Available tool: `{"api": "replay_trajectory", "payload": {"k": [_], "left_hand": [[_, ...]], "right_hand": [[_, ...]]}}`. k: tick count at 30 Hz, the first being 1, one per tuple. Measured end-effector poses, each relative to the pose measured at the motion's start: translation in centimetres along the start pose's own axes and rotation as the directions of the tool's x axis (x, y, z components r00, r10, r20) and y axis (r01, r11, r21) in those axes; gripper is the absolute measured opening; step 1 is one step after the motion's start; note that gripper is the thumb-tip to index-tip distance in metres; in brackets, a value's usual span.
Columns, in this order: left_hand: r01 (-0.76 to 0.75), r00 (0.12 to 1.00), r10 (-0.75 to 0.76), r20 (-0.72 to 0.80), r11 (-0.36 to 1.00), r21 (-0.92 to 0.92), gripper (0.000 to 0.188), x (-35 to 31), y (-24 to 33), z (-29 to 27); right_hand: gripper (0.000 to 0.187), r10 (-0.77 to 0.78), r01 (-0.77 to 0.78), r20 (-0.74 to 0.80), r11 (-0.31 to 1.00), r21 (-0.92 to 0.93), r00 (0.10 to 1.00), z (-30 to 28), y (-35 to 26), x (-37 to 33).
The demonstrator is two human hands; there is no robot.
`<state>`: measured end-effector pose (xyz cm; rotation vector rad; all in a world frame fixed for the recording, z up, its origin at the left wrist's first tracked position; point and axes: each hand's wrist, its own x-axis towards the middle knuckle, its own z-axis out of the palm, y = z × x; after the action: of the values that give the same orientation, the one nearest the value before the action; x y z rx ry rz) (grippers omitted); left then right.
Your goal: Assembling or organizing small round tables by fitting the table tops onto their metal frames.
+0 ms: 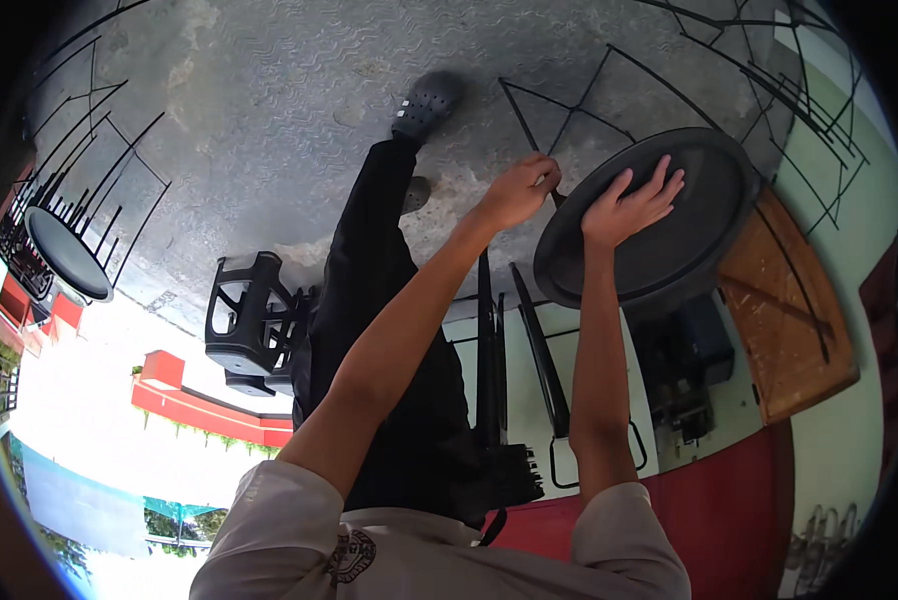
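A round black tabletop with a raised rim (704, 215) is tilted in front of me, right of centre. My right hand (631, 208) lies on its inner face with the fingers spread. Just left of its rim, my left hand (522, 190) is closed in a pinch. A small dark piece shows by its fingertips, against the tabletop's edge; I cannot make out what it is. Beyond both hands, thin black metal rods (575, 107) form an angled frame. Whether these rods join the tabletop is hidden.
Black plastic stools (246, 315) are stacked left of my leg. Another round top (67, 252) sits among black rods at far left. More wire frames (804, 110) stand upper right, above a brown wooden panel (794, 320). Grey concrete floor (269, 120) spreads ahead.
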<state>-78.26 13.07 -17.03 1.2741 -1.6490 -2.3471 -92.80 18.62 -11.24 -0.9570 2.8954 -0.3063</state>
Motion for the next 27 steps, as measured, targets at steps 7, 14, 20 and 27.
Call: {"api": "replay_trajectory", "payload": {"k": [7, 14, 20, 27], "left_hand": [[0.085, 0.988, -0.056, 0.144, 0.975, -0.205, 0.027, 0.3, 0.9, -1.0], [-0.087, 0.991, 0.068, 0.113, 0.981, 0.173, 0.03, 0.3, 0.0, -1.1], [-0.062, 0.995, 0.042, 0.09, 0.969, 0.241, 0.026, 1.3, -0.7, 0.2], [-0.054, 0.998, 0.059, -0.03, 0.99, 0.13, 0.033, 1.1, -1.8, 1.3]], "right_hand": [[0.059, -0.065, 0.065, 0.011, 0.998, 0.0, 0.998, -0.3, 0.0, 0.2], [0.032, 0.038, -0.099, 0.239, 0.963, 0.25, 0.97, -4.5, -4.4, -0.8], [0.043, 0.091, -0.167, 0.443, 0.977, 0.136, 0.892, -4.3, -5.1, -2.1], [0.042, 0.056, -0.187, 0.476, 0.954, 0.233, 0.878, -5.1, -5.1, -0.9]]}}
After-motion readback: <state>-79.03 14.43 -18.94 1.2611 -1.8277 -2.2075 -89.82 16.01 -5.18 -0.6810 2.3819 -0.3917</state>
